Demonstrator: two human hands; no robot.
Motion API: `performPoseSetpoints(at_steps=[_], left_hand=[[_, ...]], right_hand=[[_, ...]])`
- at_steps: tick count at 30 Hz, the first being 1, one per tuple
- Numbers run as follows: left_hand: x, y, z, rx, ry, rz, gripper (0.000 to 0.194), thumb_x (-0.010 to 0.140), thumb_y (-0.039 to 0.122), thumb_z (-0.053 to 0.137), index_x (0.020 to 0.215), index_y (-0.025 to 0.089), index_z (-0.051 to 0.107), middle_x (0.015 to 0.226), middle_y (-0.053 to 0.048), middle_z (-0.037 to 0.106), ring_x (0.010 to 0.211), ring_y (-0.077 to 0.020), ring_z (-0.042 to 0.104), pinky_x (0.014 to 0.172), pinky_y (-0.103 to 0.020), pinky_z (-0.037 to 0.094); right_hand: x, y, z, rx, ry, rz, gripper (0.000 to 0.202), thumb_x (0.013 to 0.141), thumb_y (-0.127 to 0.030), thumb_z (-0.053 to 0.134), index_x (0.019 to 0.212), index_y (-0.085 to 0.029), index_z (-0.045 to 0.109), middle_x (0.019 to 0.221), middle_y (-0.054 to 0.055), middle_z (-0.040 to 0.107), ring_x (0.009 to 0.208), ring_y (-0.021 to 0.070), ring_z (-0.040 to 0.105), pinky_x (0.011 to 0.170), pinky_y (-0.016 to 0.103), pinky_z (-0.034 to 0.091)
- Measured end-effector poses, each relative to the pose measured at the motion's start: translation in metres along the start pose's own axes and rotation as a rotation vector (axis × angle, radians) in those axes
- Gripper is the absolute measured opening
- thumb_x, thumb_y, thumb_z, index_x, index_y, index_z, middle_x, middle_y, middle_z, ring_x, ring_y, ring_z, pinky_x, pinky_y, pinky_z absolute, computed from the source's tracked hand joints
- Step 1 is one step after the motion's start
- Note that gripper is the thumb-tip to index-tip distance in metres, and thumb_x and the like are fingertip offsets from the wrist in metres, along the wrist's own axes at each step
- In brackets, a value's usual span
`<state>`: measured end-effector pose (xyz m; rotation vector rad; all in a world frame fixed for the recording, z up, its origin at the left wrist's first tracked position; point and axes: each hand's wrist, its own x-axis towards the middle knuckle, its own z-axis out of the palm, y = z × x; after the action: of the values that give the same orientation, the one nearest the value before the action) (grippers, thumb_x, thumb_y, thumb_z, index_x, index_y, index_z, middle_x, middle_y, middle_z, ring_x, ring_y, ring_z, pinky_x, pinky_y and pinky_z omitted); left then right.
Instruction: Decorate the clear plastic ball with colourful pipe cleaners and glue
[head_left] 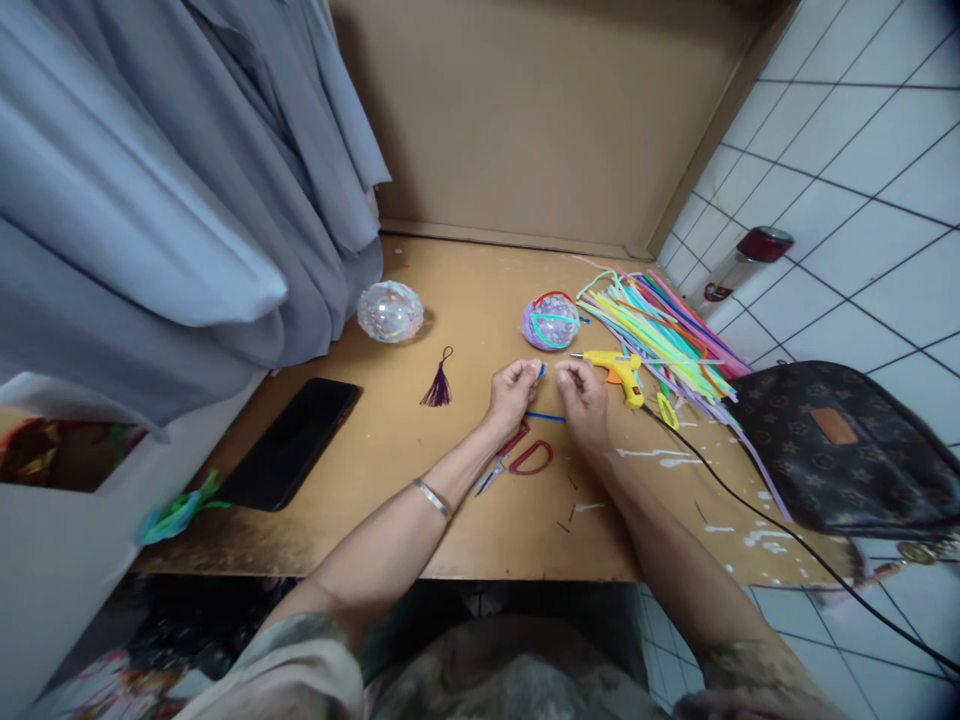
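Note:
My left hand (517, 390) is closed in a pinch on a small blue piece (541, 370) that shows at its fingertips. My right hand (583, 395) is closed close beside it, its fingertips pressed together; what they hold is too small to make out. A blue stick (546, 416) lies on the table between the wrists. Red-handled scissors (531, 458) rest open just below my left hand. Beyond the hands sits a purple ball (551, 321) with red and turquoise strips around it. A yellow glue gun (616, 372) lies right of my right hand.
On the wooden table (390, 450) are a clear ball (391, 312), a dark tassel (437, 382), a black phone (292, 443) and colourful pipe cleaners (660, 325). A brown bag (847, 450) and a black cord (739, 500) are at the right. Grey curtain (247, 180) hangs at the left.

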<state>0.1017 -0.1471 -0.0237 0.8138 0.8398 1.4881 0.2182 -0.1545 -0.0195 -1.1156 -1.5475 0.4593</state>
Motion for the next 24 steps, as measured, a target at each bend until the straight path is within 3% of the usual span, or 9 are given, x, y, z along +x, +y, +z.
performPoseSetpoints(at_steps=[2, 4, 14, 24], left_hand=[[0.000, -0.001, 0.000, 0.004, 0.001, -0.003, 0.053, 0.066, 0.061, 0.078, 0.061, 0.017, 0.048, 0.052, 0.008, 0.037, 0.046, -0.0035, 0.029, 0.046, -0.021, 0.023], [0.001, -0.001, 0.000, 0.016, 0.001, -0.002, 0.052, 0.066, 0.060, 0.078, 0.061, 0.017, 0.048, 0.051, 0.008, 0.037, 0.046, -0.0039, 0.029, 0.046, -0.021, 0.022], [-0.001, -0.004, -0.002, 0.043, 0.003, 0.039, 0.050, 0.067, 0.059, 0.077, 0.062, 0.016, 0.052, 0.049, 0.008, 0.036, 0.046, -0.0042, 0.027, 0.046, -0.022, 0.021], [0.001, -0.007, -0.002, -0.029, -0.036, -0.035, 0.050, 0.061, 0.057, 0.080, 0.058, 0.017, 0.051, 0.044, 0.009, 0.033, 0.042, -0.0035, 0.026, 0.045, -0.021, 0.018]], right_hand=[[-0.001, -0.002, 0.000, -0.060, -0.017, -0.088, 0.026, 0.093, -0.038, 0.051, 0.104, -0.021, 0.067, 0.088, 0.005, 0.060, 0.081, 0.0191, 0.058, 0.075, 0.035, 0.051], [-0.003, -0.003, 0.001, -0.105, -0.048, -0.140, 0.028, 0.093, -0.035, 0.050, 0.110, -0.022, 0.068, 0.090, 0.006, 0.061, 0.084, 0.0208, 0.059, 0.078, 0.038, 0.052], [-0.006, 0.001, 0.004, -0.245, -0.055, -0.201, 0.024, 0.093, -0.036, 0.056, 0.106, -0.023, 0.070, 0.088, 0.006, 0.064, 0.080, 0.0205, 0.060, 0.076, 0.037, 0.052], [-0.003, 0.010, 0.002, -0.261, -0.047, -0.259, 0.016, 0.089, -0.035, 0.064, 0.094, -0.022, 0.072, 0.081, 0.004, 0.064, 0.076, 0.0200, 0.060, 0.073, 0.035, 0.049]])
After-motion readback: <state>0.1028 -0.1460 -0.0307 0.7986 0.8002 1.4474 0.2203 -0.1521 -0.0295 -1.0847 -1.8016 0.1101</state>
